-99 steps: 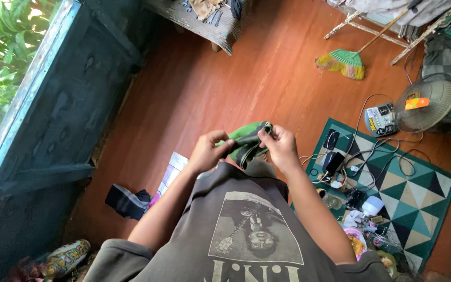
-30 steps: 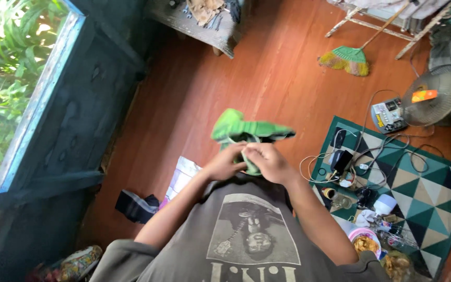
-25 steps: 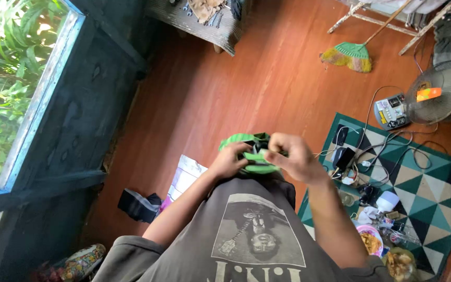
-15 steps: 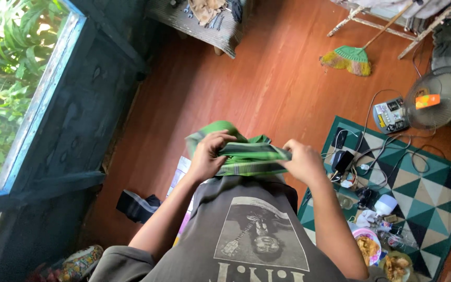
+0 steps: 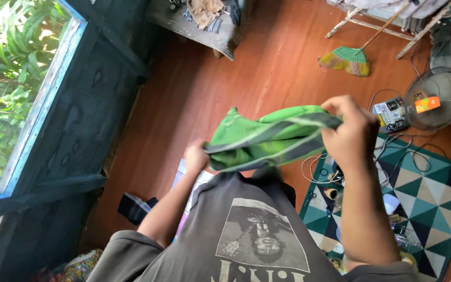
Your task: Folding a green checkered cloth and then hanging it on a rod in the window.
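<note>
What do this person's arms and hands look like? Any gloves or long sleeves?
No gloves: the left hand and right hand are bare, with no rings, watch or bands that I can see. Both forearms are uncovered. The person wears a loose grey-brown T-shirt with short sleeves that end above the elbows, and a printed picture with pale lettering on the chest.

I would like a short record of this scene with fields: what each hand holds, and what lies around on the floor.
left hand: grips the lower left end of the green cloth
right hand: grips the upper right end of the cloth, raised higher
cloth: green with dark and pale stripes, stretched between both hands, above the floor
floor: red-brown wood
mat: teal, patterned, at right, with cables and small items on it
fan: at right
broom: lying near the top
window: at left, green leaves outside
</note>
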